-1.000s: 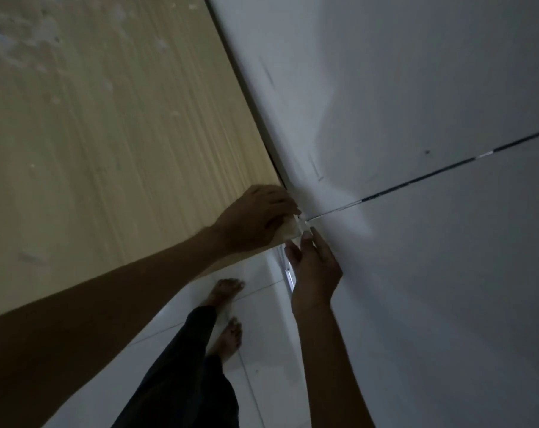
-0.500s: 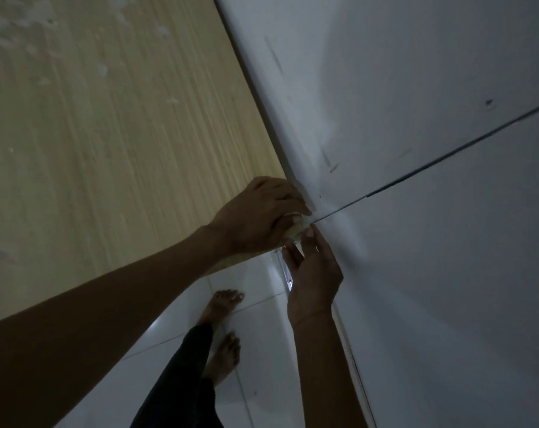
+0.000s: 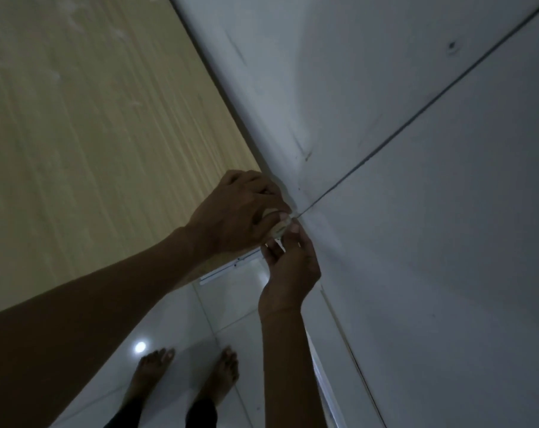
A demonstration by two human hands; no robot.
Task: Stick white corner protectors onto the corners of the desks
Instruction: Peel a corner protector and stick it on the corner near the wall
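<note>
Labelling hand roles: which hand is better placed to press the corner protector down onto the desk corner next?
Probably the left hand: it lies over the wooden desk corner, fingers curled on the white corner protector. The right hand reaches up from below, only its fingertips at the piece.

Wooden desk top (image 3: 86,143): showing no lettering, only grain and pale scuffs.
White panels (image 3: 416,211): carrying no labels, numbers or signs.
Corner protector (image 3: 279,228): too small and dim; nothing reading on it.
</note>
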